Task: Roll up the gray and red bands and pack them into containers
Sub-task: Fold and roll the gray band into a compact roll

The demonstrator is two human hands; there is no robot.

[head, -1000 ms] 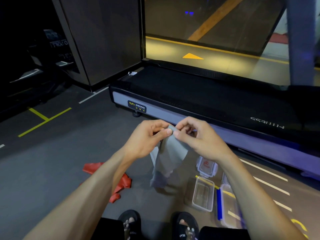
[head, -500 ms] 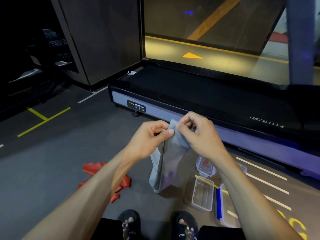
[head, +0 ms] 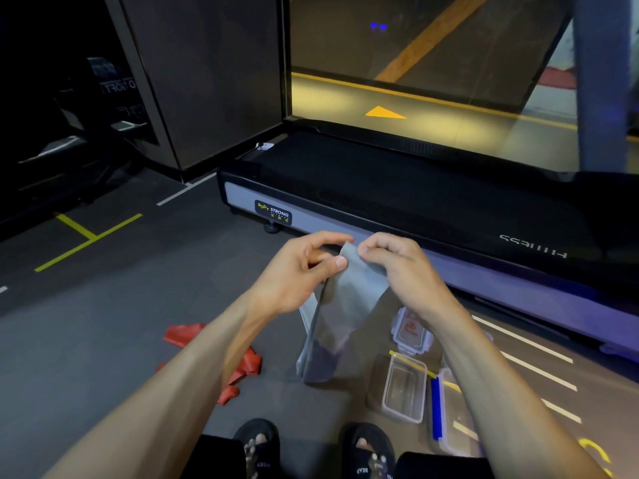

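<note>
Black belt and a silver side rail mark the treadmill (head: 397, 202) that spans the scene, set on a dark gray floor (head: 103, 323) painted with yellow and white lines. Nearer the camera, the gray band (head: 345, 305) hangs in the air between the person's hands, its top edge raised and its lower end drooping toward the floor. The left hand (head: 297, 271) pinches the band's upper edge between thumb and curled fingers; the right hand (head: 397, 267) pinches the same edge just beside it, fingers curled over the fabric. Left of the gray band, the red band (head: 214, 354) lies crumpled on the floor, partly hidden by the left forearm. To the right, an open clear container (head: 404, 388) sits on the floor, with a clear lid (head: 409, 331) beyond it and another container with a blue clip (head: 436, 409) beside it. Two feet in black sandals (head: 259, 447) show at the bottom edge.
</note>
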